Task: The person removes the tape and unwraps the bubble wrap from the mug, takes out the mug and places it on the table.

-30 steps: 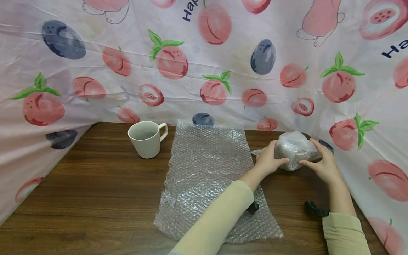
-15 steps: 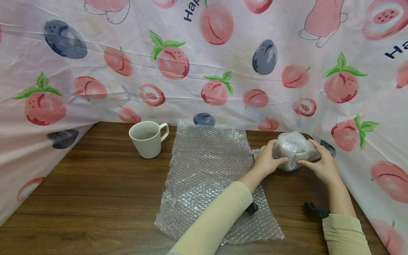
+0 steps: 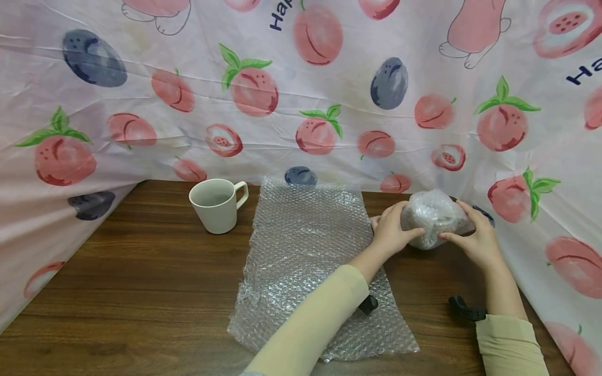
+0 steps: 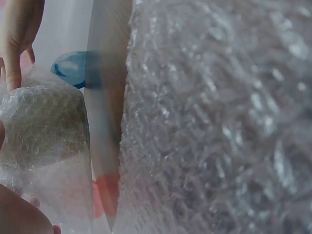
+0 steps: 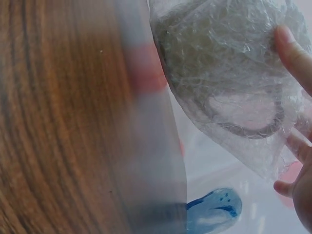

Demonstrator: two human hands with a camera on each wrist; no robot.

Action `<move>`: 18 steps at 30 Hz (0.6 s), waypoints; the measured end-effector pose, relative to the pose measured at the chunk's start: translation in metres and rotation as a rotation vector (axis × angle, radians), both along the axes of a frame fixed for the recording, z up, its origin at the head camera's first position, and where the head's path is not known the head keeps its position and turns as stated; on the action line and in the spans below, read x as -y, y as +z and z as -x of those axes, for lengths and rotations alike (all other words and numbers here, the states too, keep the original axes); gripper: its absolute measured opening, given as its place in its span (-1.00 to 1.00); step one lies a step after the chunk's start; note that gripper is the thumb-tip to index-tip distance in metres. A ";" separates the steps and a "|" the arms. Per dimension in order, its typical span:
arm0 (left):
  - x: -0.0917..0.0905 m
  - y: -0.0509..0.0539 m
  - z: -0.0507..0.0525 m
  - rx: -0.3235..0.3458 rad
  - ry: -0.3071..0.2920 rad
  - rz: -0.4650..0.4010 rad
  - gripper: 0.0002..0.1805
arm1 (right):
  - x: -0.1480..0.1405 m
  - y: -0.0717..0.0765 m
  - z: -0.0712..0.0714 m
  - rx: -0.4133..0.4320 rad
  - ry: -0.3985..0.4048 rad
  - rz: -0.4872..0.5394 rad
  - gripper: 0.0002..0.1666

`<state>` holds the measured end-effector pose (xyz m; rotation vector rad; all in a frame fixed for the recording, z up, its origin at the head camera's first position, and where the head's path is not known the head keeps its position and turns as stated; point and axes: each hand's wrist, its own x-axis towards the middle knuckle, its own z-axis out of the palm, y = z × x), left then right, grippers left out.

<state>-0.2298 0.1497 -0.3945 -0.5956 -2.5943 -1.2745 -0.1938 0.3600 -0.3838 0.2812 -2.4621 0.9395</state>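
Mug (image 3: pixel 216 206), one, is seen only from the head; a curved line (image 5: pixel 253 133) in the one wrapped bundle (image 3: pixel 433 218) is shown clearly by the right wrist view. Between left hand (image 3: pixel 391 231) and right hand (image 3: pixel 478 239), at the tabletop's (image 3: pixel 117 287) far right, the bundle is gripped. One bubble-wrap sheet (image 3: pixel 305 240) is spread nearby.

Curtained on Three Sides

Hung at back, left and right with pale, creased cloth (image 3: pixel 287 94), printed with pink peaches (image 3: pixel 254 92), blue fruits (image 3: pixel 389 83) and dark lettering (image 3: pixel 585 72). Furnished below with a brown wood-grain table (image 3: pixel 117 292). Lit softly.
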 end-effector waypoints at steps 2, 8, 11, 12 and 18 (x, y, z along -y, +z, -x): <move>0.001 0.001 0.001 -0.017 -0.002 -0.001 -0.25 | 0.001 0.001 0.000 -0.012 -0.001 0.001 0.03; 0.004 0.008 0.003 -0.030 -0.021 -0.042 -0.24 | 0.004 0.007 -0.001 -0.052 -0.012 0.001 0.01; 0.006 0.011 0.002 -0.020 -0.037 -0.080 -0.23 | 0.007 0.011 -0.003 -0.063 -0.019 -0.004 0.01; 0.007 0.011 0.002 -0.016 -0.040 -0.090 -0.23 | 0.007 0.012 -0.003 -0.066 -0.020 -0.005 0.01; 0.013 0.015 0.002 -0.013 -0.054 -0.142 -0.24 | 0.011 0.017 -0.005 -0.067 -0.026 -0.014 0.04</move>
